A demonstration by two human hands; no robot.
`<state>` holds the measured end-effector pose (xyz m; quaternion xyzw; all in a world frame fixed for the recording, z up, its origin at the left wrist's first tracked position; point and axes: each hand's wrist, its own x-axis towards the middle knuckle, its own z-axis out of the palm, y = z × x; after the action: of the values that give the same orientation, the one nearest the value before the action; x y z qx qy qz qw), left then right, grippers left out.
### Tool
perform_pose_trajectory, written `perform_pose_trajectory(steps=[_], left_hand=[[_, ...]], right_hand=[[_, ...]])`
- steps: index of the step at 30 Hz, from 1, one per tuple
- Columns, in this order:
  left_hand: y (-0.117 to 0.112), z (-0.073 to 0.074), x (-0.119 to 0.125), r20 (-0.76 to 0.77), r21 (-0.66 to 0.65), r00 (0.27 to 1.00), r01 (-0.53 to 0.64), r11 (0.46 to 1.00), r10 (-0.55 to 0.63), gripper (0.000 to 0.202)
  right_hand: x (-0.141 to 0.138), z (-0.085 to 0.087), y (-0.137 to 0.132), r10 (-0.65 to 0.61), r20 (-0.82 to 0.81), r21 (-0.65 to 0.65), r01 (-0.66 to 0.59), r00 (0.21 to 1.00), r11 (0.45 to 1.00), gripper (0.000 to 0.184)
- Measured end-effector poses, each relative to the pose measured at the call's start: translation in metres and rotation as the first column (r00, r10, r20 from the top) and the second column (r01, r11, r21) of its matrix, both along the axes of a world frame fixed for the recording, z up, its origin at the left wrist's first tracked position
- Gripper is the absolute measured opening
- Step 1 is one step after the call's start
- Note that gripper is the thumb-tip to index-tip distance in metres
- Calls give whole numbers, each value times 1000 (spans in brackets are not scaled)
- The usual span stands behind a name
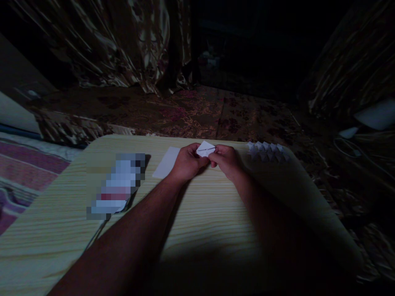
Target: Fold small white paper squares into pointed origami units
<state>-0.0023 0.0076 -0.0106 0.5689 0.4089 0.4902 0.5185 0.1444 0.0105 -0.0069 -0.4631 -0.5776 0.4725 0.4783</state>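
Paper (205, 149) in hands (187, 162) (227, 159); device (119, 183) illegible

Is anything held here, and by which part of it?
Yes, a small folded white paper: the left hand grips it at its left side, the right hand at its lower right.

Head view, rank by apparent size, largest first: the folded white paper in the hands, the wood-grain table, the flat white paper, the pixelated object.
1. Wood-grain table
2. Pixelated object
3. Flat white paper, perhaps partly hidden by the left hand
4. Folded white paper
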Motion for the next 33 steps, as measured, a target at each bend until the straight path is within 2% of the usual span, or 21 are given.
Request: perform_pose_trajectory(steps=[10,17,24,33], left_hand=[[-1,-1,1,13,13,999,30,999,-30,30],[0,3,0,87,-40,996,1,999,2,35],[-2,6,0,189,-96,982,-8,995,26,26],[-3,6,2,152,-62,987,-39,997,48,27]], right_hand=[[-6,7,-4,-109,76,-23,111,991,994,11],[-1,5,-2,-12,-34,-38,11,999,999,15],[-1,4,-2,-49,-53,-20,48,997,999,15],[0,2,-2,-49,-28,-7,49,998,999,14]])
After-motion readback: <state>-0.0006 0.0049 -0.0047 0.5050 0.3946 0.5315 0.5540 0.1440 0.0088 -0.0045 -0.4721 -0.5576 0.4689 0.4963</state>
